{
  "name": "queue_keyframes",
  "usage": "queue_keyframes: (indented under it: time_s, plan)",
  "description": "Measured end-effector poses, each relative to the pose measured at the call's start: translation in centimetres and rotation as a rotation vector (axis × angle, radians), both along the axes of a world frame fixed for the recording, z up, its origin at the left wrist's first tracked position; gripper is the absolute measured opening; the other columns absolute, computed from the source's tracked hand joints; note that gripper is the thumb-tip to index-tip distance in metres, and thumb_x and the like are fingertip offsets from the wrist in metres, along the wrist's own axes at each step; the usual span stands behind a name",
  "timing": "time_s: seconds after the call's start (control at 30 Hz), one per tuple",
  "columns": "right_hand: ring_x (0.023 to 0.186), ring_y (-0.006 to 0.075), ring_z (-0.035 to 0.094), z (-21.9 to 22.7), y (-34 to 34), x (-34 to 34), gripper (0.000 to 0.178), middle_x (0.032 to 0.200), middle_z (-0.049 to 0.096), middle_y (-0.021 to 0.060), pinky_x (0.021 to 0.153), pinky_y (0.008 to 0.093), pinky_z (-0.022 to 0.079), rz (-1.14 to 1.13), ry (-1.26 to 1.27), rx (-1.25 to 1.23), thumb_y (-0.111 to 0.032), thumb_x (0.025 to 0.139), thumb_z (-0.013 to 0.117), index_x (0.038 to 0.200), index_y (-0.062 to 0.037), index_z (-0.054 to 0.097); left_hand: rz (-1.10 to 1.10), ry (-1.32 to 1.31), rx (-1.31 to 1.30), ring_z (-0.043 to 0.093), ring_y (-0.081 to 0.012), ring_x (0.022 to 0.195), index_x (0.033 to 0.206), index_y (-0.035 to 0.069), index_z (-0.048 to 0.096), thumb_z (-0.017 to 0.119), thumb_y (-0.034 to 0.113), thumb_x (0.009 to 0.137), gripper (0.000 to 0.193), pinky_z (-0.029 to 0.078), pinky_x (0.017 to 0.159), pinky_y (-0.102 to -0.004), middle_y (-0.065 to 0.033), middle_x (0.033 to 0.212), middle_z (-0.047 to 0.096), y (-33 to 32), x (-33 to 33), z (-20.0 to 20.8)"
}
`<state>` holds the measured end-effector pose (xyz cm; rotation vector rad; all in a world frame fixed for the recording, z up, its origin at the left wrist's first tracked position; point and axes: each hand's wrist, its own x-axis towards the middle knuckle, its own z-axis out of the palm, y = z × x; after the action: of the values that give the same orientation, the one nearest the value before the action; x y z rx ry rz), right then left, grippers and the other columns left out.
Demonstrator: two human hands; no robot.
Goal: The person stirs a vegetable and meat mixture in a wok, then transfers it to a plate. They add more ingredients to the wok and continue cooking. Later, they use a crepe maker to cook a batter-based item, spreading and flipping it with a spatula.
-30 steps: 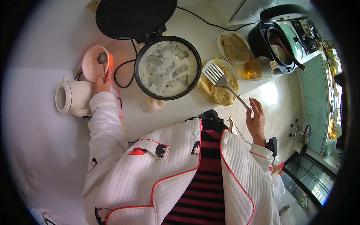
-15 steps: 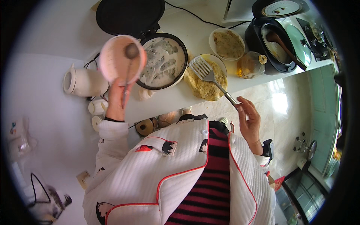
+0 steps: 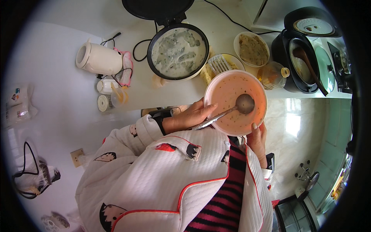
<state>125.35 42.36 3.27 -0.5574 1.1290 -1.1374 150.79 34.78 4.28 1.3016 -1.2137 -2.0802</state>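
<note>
My left hand (image 3: 193,115) and my right hand (image 3: 257,138) hold a pinkish bowl (image 3: 222,121) at opposite sides, thumbs at the rim. The bowl is tilted toward me, with thin batter remnants and green flecks inside. A metal ladle (image 3: 245,103) rests in it, its handle crossing the rim beside my left hand. Behind the bowl, the head of a slotted spatula (image 3: 219,63) lies over yellow pancakes (image 3: 207,74); the bowl hides its handle. Pale batter (image 3: 178,54) with green flecks and greyish patches fills the round electric griddle (image 3: 149,58), whose lid (image 3: 158,8) stands raised.
Right of the griddle are a plate of cooked pancakes (image 3: 252,49), an oil bottle (image 3: 273,75) and an open rice cooker (image 3: 294,65) with a wooden spoon (image 3: 305,62). A white kettle (image 3: 99,58) and small containers (image 3: 105,103) stand at left. Cords cross the counter (image 3: 154,101).
The bowl with the ladle has come from beside the griddle, rightward and nearer my body. My right hand has moved from the spatula handle to the bowl. The view has shifted slightly.
</note>
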Motion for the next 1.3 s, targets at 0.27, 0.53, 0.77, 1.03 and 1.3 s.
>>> queue_keyframes:
  time_s: [0.27, 0.53, 0.77, 1.03, 1.3]
  plan:
    - [0.126, 0.0239, 0.056, -1.6, -2.7, 3.3, 0.054, 0.135, 0.057, 0.0139, 0.105, 0.0361, 0.044, 0.08, -0.075, -0.092, -0.023, 0.102, 0.054, 0.147, 0.0029, 0.039, 0.249, 0.385, 0.292, 0.048, -0.0221, 0.135, 0.153, 0.006, 0.034, 0.048, 0.048, 0.104, 0.066, 0.037, 0.116, -0.0415, -0.0083, 0.153, 0.043, -0.1, 6.1, -4.2]
    - [0.101, 0.0258, 0.065, -3.9, -6.5, -3.5, 0.061, 0.126, 0.059, 0.0155, 0.084, 0.0398, 0.054, 0.488, 1.769, -0.647, 0.0, 0.084, 0.06, 0.143, -0.0161, 0.053, 0.779, 0.691, -0.002, 0.045, -0.0308, 0.138, 0.153, 0.008, 0.033, 0.044, 0.043, 0.105, 0.061, 0.036, 0.116, -0.0492, -0.0122, 0.153, 0.045, -1.5, 15.6, -0.7]
    - [0.108, 0.021, 0.058, -6.3, -9.2, -4.6, 0.067, 0.138, 0.05, 0.0081, 0.09, 0.0353, 0.05, 1.049, 1.854, -1.084, -0.009, 0.081, 0.063, 0.142, -0.0345, 0.053, 1.017, 0.563, 0.085, 0.046, -0.0318, 0.139, 0.152, 0.013, 0.035, 0.044, 0.044, 0.103, 0.059, 0.04, 0.111, -0.0575, -0.0099, 0.153, 0.045, 0.3, 20.5, -1.5]
    - [0.11, 0.028, 0.062, -4.6, -9.9, -1.5, 0.041, 0.132, 0.056, 0.0106, 0.087, 0.0383, 0.056, 1.0, 1.419, -1.161, -0.021, 0.079, 0.075, 0.115, -0.0053, 0.064, 1.031, 0.625, 0.091, 0.047, -0.0289, 0.137, 0.153, 0.013, 0.033, 0.043, 0.045, 0.104, 0.059, 0.044, 0.11, -0.0508, -0.0096, 0.152, 0.045, 1.4, 21.1, -2.1]
    - [0.085, 0.0306, 0.067, 3.4, -11.0, 5.0, 0.037, 0.103, 0.065, 0.0134, 0.072, 0.0383, 0.057, 0.529, 1.423, -1.167, 0.003, 0.075, 0.075, 0.112, 0.0028, 0.068, 1.083, 0.622, 0.089, 0.048, -0.0266, 0.137, 0.153, 0.014, 0.034, 0.043, 0.044, 0.104, 0.058, 0.044, 0.11, -0.0461, -0.0081, 0.153, 0.045, 2.2, 23.0, -2.9]
